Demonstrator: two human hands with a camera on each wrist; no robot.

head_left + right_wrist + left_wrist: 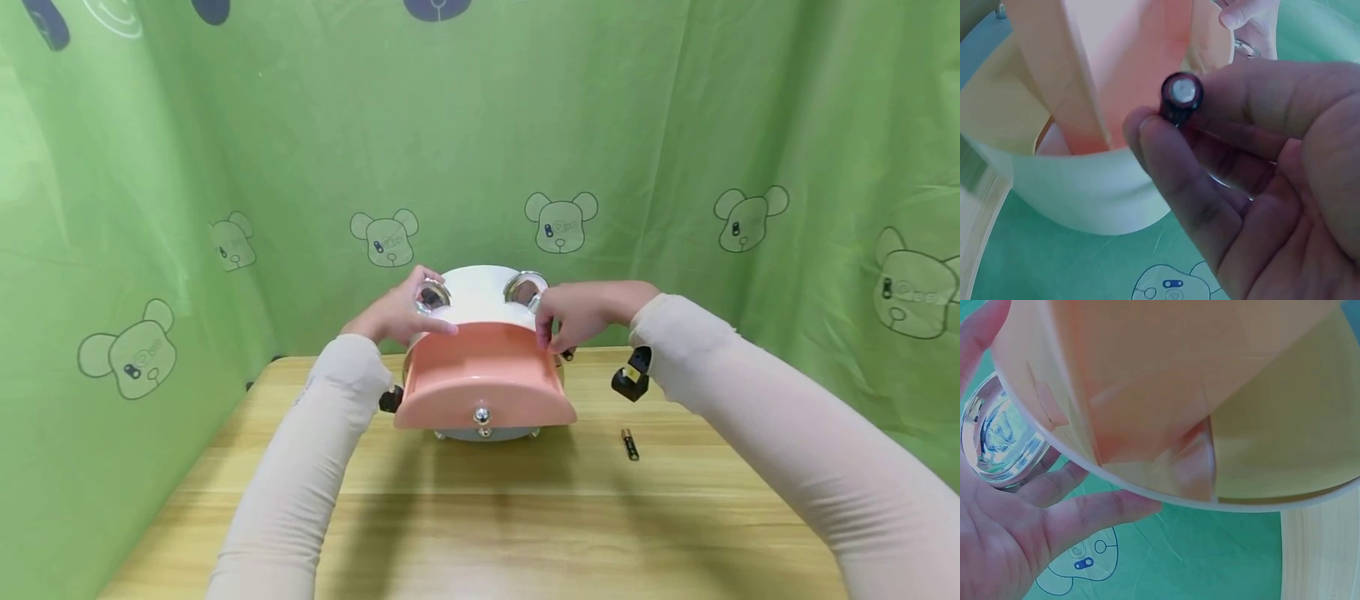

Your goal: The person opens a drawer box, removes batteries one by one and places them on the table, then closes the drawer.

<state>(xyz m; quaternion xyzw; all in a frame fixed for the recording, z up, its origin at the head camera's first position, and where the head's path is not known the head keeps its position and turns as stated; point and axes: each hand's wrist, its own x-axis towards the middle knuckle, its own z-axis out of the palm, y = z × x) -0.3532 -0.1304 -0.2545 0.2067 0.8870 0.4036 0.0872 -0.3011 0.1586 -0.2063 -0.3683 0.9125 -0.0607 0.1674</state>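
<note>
A white alarm-clock-shaped storage box [480, 287] with two silver bells stands on the table, its pink drawer [483, 402] pulled out toward me. My left hand [393, 315] grips the box's upper left around the left bell [1004, 431], the thumb lying along the front rim. At the upper right edge, beside the right bell [527, 288], is my right hand [576, 308]. It pinches a small dark battery [1180, 97] between thumb and fingertips, the flat silvery end facing the right wrist camera. The drawer's interior looks bare where visible.
Another battery [629, 445], black with a copper-coloured end, lies on the wooden table [480, 533] right of the box. A green curtain [465, 150] with bear heads hangs behind and along both sides.
</note>
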